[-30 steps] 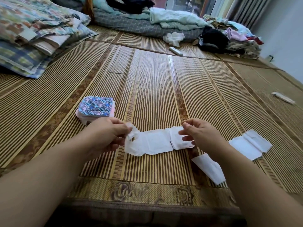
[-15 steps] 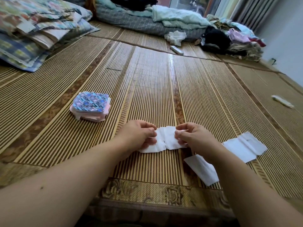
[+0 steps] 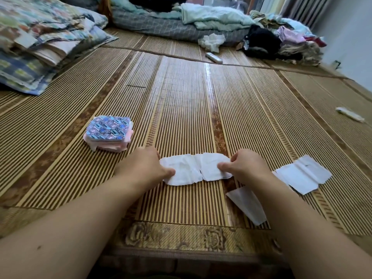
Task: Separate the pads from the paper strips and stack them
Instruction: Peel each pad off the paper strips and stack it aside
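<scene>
A white pad (image 3: 196, 169) lies stretched flat on the bamboo mat (image 3: 185, 109) in front of me. My left hand (image 3: 145, 166) pinches its left end, thumb on top. My right hand (image 3: 244, 167) pinches its right end the same way. To the left of my left hand sits a stack of folded pads (image 3: 108, 133), pink at the sides with a blue patterned wrapper on top. Right of my right arm lie white paper strips (image 3: 304, 176), and another white strip (image 3: 247, 205) lies partly under my right forearm.
Folded quilts (image 3: 40, 37) are piled at the far left. Bedding and a heap of clothes (image 3: 281, 41) line the far edge, with a white crumpled cloth (image 3: 213, 42) and a remote (image 3: 214, 58) in front. A small white wrapped item (image 3: 350, 114) lies at the far right.
My hands came together over the pad half a second ago and have now moved apart, spreading it flat on the mat. The view has tilted slightly.
</scene>
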A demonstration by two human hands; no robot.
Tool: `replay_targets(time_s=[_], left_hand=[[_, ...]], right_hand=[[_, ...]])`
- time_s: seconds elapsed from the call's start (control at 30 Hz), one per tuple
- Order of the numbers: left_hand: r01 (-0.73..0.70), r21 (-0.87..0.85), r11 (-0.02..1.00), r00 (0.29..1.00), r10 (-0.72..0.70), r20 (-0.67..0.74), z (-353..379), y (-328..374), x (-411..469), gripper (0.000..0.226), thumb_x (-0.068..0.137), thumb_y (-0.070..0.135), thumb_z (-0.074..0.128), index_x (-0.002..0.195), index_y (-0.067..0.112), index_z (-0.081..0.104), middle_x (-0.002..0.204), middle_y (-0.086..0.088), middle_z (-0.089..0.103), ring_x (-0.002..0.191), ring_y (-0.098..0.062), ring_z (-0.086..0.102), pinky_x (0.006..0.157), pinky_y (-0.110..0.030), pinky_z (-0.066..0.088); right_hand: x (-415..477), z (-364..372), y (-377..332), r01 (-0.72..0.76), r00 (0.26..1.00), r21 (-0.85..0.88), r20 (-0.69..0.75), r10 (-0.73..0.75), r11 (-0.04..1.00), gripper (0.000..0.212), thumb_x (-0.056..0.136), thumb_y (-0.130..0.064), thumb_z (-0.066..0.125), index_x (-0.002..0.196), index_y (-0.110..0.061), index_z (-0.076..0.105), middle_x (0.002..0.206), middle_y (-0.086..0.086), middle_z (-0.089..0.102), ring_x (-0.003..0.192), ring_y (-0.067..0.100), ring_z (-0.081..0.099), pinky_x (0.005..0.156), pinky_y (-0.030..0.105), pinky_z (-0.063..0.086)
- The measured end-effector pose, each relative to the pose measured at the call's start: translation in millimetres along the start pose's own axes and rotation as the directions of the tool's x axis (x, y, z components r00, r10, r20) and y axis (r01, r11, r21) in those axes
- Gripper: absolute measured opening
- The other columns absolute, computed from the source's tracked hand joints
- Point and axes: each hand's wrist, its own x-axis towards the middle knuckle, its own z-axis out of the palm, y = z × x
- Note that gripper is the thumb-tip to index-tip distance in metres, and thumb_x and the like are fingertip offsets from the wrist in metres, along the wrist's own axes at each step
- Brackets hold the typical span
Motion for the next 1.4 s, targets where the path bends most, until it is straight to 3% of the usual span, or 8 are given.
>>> replay_targets(time_s=[0.13,0.37,0.43,0.53,0.8,0.97,1.2,1.4], left_hand=[[0.005,0.0,1.0,0.999,-0.005,0.053,3,3,1,0.044,0.07,0.054,0.07,0.096,0.02,0.059,0.094,0.0,0.064,0.084,-0.02,0.06,0.076,-0.036,0.051],[-0.019,-0.069,0.997,0.999,0.022,0.039,7,4,2,0.047,0.072,0.044,0.074,0.109,0.024,0.055,0.104,0.001,0.064,0.092,-0.019,0.06,0.076,-0.034,0.048],[-0.009,-0.067,0.998,0.997,0.014,0.072,8,4,3,0.043,0.074,0.044,0.072,0.109,0.022,0.058,0.099,0.001,0.063,0.092,-0.02,0.06,0.079,-0.035,0.049],[-0.029,-0.061,0.998,0.994,0.036,0.105,9,4,4,0.026,0.077,0.043,0.069,0.091,0.023,0.062,0.083,0.004,0.062,0.081,-0.019,0.06,0.077,-0.037,0.051],[-0.064,-0.269,0.961,0.996,0.078,0.041,2,9,1,0.017,0.08,0.034,0.067,0.072,0.021,0.058,0.074,0.001,0.063,0.068,-0.015,0.058,0.06,-0.031,0.047],[0.023,-0.502,0.864,0.994,0.034,0.103,-4,6,1,0.014,0.079,0.027,0.07,0.079,0.016,0.061,0.083,-0.001,0.066,0.078,-0.017,0.062,0.069,-0.034,0.051],[0.149,-0.66,0.736,0.977,-0.006,0.214,-7,5,0,0.028,0.085,0.023,0.066,0.112,0.013,0.062,0.098,-0.005,0.068,0.084,-0.021,0.067,0.073,-0.037,0.058],[0.065,-0.763,0.643,0.98,0.104,0.171,-11,11,-8,0.02,0.084,0.021,0.067,0.103,0.018,0.064,0.089,-0.002,0.072,0.07,-0.013,0.071,0.052,-0.022,0.052]], right_hand=[[3,0,2,-0.013,0.999,0.084,0.045,0.009,0.996,0.036,0.077,-0.042,0.071,0.077,-0.007,0.069,0.076,0.008,0.069,0.07,0.021,0.064,0.064,0.034,0.051],[1,6,-3,0.072,0.996,0.198,-0.059,-0.061,0.977,0.02,0.078,-0.024,0.071,0.067,-0.018,0.055,0.07,0.0,0.059,0.063,0.012,0.053,0.05,0.026,0.037],[1,7,-5,0.072,0.997,0.24,-0.04,-0.064,0.968,0.013,0.077,-0.02,0.072,0.082,-0.018,0.061,0.084,0.0,0.063,0.074,0.014,0.057,0.054,0.025,0.043],[2,6,-6,0.017,0.997,0.307,0.06,-0.038,0.952,0.043,0.074,-0.015,0.074,0.115,-0.015,0.06,0.094,-0.001,0.061,0.087,0.018,0.061,0.067,0.031,0.053],[1,5,-5,0.03,0.991,0.406,0.108,-0.08,0.914,0.01,0.074,-0.014,0.062,0.067,-0.016,0.055,0.065,-0.001,0.054,0.057,0.013,0.048,0.049,0.027,0.039],[4,-5,3,0.056,0.994,0.479,0.057,-0.095,0.876,0.012,0.075,-0.014,0.071,0.077,-0.017,0.059,0.077,0.002,0.063,0.067,0.018,0.059,0.055,0.032,0.049],[3,-16,6,-0.052,0.983,0.666,0.167,-0.08,0.744,0.022,0.079,-0.005,0.072,0.097,-0.013,0.063,0.086,0.012,0.07,0.067,0.018,0.069,0.059,0.031,0.06],[-21,-30,-22,-0.092,0.918,0.939,0.209,-0.337,0.333,0.04,0.066,-0.008,0.074,0.104,-0.009,0.062,0.076,0.007,0.075,0.065,0.018,0.07,0.056,0.027,0.057]])
